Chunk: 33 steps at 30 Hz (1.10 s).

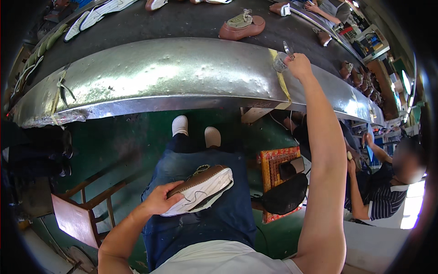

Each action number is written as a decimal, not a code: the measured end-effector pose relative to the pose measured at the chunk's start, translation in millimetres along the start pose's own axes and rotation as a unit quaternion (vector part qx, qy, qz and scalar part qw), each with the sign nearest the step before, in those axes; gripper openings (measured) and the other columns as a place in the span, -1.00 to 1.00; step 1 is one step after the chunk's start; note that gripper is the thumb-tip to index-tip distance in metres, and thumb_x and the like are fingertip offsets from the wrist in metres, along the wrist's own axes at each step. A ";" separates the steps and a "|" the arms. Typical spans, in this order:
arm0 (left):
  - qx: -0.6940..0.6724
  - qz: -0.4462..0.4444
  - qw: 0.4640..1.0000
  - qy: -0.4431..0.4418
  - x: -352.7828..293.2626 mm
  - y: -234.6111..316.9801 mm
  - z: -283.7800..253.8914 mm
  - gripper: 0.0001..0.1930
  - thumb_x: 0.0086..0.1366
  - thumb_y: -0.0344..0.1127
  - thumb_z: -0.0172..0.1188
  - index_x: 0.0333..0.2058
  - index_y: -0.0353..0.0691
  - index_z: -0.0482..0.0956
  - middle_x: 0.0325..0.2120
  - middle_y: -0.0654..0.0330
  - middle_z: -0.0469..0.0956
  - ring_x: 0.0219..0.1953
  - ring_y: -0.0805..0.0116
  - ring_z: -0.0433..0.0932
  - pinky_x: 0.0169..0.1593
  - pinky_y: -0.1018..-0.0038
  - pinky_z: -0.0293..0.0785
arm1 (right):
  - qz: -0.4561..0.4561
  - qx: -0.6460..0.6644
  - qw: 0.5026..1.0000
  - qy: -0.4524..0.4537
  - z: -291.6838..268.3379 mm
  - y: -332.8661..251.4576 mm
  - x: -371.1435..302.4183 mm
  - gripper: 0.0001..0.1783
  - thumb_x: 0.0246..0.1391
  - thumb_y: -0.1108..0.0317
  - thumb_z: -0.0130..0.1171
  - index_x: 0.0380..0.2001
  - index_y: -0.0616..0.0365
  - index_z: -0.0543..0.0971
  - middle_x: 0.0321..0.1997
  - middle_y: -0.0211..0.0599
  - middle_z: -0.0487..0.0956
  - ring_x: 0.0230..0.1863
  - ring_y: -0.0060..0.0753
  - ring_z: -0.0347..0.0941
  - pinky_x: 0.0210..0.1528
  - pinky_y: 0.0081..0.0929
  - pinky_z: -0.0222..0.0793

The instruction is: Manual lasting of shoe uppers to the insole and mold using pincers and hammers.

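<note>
A brown shoe (200, 189) lies tilted across my lap, its white underside turned partly toward me and a loose dark thread on it. My left hand (162, 198) grips one end of it, thumb on the white side and fingers over the brown upper. My right arm reaches far forward to the bench's metal edge. There my right hand (299, 66) is closed with its fingertips at a thin shiny metal tool (287, 48), whose exact kind I cannot make out. Right beside these fingers stands a small clear cup (279, 62).
Ahead runs a dark conveyor belt (182, 23) behind a dented metal edge (169, 68). A brown shoe (242, 26) and other shoes lie on it. A wooden stool (75, 219) stands left, a woven-topped seat (270, 171) with a black item right. A co-worker (385, 201) sits at the right.
</note>
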<state>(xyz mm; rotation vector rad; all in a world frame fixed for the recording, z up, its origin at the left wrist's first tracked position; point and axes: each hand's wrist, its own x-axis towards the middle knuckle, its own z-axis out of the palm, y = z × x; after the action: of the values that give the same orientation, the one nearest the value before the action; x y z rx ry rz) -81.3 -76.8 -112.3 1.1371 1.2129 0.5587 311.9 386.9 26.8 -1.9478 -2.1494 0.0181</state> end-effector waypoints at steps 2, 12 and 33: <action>0.003 -0.006 1.000 0.005 1.3 1.5 1.2 -0.50 0.37 -0.39 0.23 0.25 -0.38 0.42 0.03 0.09 0.62 0.06 0.43 0.54 0.19 0.46 0.42 | -0.003 0.011 1.000 -0.005 11.1 7.4 3.9 -0.68 0.14 0.14 0.25 -0.31 0.23 0.67 -0.24 0.12 0.67 -0.13 0.15 0.61 -0.01 -0.04 0.47; 0.021 0.006 1.000 0.017 7.0 8.3 0.7 -0.45 0.36 -0.35 0.26 0.29 -0.31 0.39 0.04 0.00 0.61 0.05 0.35 0.57 0.17 0.43 0.45 | -0.085 -0.100 0.984 0.124 -2.3 45.7 23.4 -0.54 0.33 0.02 0.03 -0.17 0.28 0.55 -0.12 0.22 0.62 0.00 0.30 0.53 0.03 0.09 0.41; -0.038 0.127 0.991 -0.011 1.2 -7.1 4.8 -0.65 0.37 -0.54 0.15 0.01 -0.20 0.20 0.30 -0.06 0.25 0.29 0.29 0.28 0.35 0.32 0.24 | -0.072 0.052 0.991 0.095 -25.3 -58.3 -139.3 -0.56 0.33 -0.03 0.09 -0.13 0.20 0.51 -0.29 0.05 0.67 -0.23 0.08 0.63 -0.18 -0.13 0.47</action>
<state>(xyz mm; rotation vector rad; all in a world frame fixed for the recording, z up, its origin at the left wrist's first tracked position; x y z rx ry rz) -78.1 -80.2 -119.5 1.2375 1.0254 0.7772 270.9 239.7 37.8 -1.6610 -2.1129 -0.0755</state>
